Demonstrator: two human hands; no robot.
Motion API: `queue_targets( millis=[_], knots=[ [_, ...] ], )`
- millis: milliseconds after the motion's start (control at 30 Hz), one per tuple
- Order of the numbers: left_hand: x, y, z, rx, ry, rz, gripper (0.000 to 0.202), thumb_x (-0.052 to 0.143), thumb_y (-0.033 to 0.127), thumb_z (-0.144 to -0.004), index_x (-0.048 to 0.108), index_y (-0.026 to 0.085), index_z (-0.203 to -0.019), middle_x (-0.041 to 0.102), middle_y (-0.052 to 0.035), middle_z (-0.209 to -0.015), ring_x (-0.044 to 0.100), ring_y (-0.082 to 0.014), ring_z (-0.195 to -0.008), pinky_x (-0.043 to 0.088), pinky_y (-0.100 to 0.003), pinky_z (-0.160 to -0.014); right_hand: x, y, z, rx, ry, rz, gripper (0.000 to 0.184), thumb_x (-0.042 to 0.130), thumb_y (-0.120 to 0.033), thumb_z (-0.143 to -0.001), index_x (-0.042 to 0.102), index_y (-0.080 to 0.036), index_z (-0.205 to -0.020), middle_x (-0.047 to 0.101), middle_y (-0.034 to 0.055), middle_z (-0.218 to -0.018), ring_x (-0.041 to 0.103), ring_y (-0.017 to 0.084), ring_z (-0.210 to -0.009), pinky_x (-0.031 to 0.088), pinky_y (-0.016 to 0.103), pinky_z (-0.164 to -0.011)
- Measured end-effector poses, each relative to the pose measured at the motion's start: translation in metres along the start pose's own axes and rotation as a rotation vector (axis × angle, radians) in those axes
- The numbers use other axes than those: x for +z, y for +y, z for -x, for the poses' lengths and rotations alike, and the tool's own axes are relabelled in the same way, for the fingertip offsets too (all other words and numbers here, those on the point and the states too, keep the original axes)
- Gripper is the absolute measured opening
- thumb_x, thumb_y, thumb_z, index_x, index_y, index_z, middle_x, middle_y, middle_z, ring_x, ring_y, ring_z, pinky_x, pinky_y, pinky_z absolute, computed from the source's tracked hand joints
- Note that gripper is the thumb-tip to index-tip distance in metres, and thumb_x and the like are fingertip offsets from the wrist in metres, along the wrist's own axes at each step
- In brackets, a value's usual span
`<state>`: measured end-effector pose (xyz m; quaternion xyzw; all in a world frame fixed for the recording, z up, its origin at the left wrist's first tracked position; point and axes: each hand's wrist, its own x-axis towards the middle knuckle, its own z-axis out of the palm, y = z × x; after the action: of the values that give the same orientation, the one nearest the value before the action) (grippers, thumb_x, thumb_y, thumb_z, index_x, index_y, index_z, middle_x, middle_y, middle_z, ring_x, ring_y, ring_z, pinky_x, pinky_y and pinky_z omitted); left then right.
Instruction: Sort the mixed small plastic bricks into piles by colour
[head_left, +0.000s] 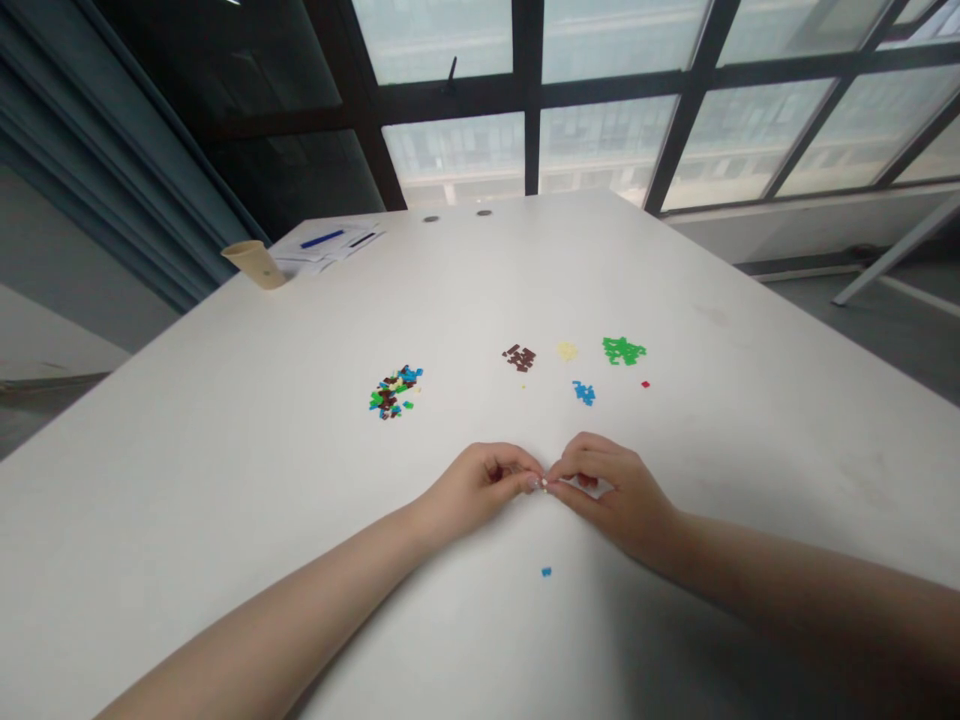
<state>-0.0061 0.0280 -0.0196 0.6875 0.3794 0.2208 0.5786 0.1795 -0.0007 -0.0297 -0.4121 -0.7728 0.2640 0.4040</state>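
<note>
Work surface: white table (247, 430). Left hand (480, 485) and right hand (616, 492): fingertips almost meeting. From the hands: mixed-color pile (387, 399) at 10 o'clock; green pile (623, 351) at 1 o'clock; single blue piece (546, 572) at 6 o'clock. Between the fingertips: tiny pale piece (544, 485), held by both hands in a closed thumb-and-finger pinch.

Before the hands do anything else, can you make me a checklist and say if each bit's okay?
1. Left hand and right hand close together: ok, fingers meeting.
2. Shape of the tiny pale piece pinched there: cannot tell, partly covered.
3. Brown pile, green pile and small blue pile apart: ok.
4. Mixed pile all one colour: not ok, several colours.
5. Lone blue piece with its pile: not ok, nearer the person.
6. Beige cup away from the pieces: ok.
</note>
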Motion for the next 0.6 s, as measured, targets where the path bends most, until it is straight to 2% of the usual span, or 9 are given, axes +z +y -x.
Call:
queue_targets(
  millis=[133, 333, 600],
  knots=[
    [0.0005, 0.0006, -0.0002, -0.016, -0.021, 0.031, 0.018, 0.053, 0.028, -0.078, 0.065, 0.014, -0.078, 0.061, -0.0024, -0.069, 0.051, -0.0109, -0.066, 0.041, -0.021, -0.062, 0.0002, 0.0003, 0.0007, -0.005, -0.003, -0.010, 0.008, 0.057, -0.018, -0.075, 0.062, -0.019, -0.069, 0.052, -0.0007, -0.064, 0.044, 0.008, -0.055, 0.037, 0.021, -0.051],
    [0.0000, 0.0004, 0.0000, -0.017, -0.037, 0.022, 0.017, 0.053, 0.027, -0.078, 0.064, 0.014, -0.078, 0.061, -0.0021, -0.069, 0.052, -0.0106, -0.066, 0.041, -0.021, -0.063, 0.0009, 0.0009, 0.0018, -0.004, 0.006, -0.029, 0.007, 0.058, -0.019, -0.075, 0.066, -0.020, -0.076, 0.052, -0.0008, -0.066, 0.044, 0.008, -0.054, 0.037, 0.021, -0.051],
    [-0.0005, -0.0008, -0.0011, -0.023, -0.061, -0.036, 0.020, 0.051, 0.028, -0.079, 0.064, 0.014, -0.075, 0.061, -0.0016, -0.067, 0.052, -0.0106, -0.065, 0.041, -0.021, -0.062, 0.0025, 0.0009, 0.0014, -0.016, -0.001, -0.008, 0.008, 0.058, -0.020, -0.075, 0.066, -0.020, -0.075, 0.052, -0.0007, -0.064, 0.044, 0.008, -0.055, 0.038, 0.021, -0.051]
  ],
)
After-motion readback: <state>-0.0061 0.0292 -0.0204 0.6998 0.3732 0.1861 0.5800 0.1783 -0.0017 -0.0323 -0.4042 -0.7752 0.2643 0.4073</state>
